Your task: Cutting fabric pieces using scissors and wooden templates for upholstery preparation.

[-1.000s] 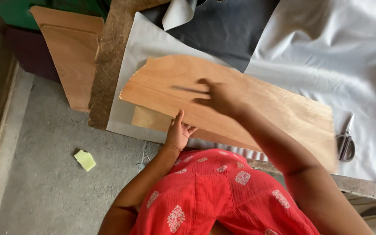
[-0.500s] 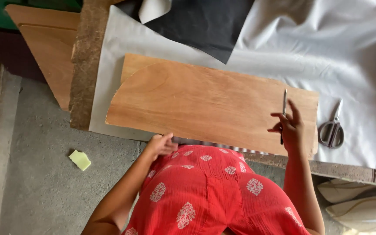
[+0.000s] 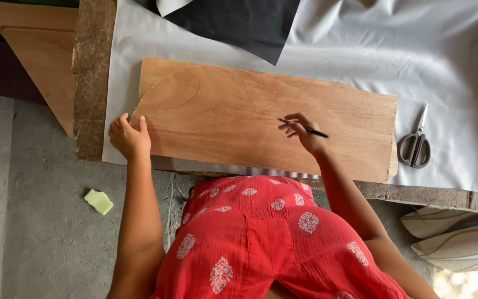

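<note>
A white sheet [image 3: 416, 61] covers the tabletop [image 3: 438, 195], and the wooden board [image 3: 261, 116] lies flat on it, long side toward the person; every place below is told from this board. A curved line runs across the board's left end. Beyond the board's far edge a black sheet [image 3: 239, 22] lies on the white one. Left of the board a rough brown plank [image 3: 92, 83] runs along the tabletop's end, and farther left a second piece of wood [image 3: 40, 61] sits lower down. The left hand [image 3: 129, 137] rests at the board's near left corner, fingers curled against its edge in a loose closed grip, holding nothing else. The right hand [image 3: 305, 133] lies on the board right of its middle, its grip pinched shut around a thin dark pencil [image 3: 304, 128] held low over the wood. Scissors [image 3: 414, 145] lie closed on the white sheet just past the board's right end. On the floor [image 3: 40, 243] below the board's left corner lies a small pale yellow scrap [image 3: 99, 201].
</note>
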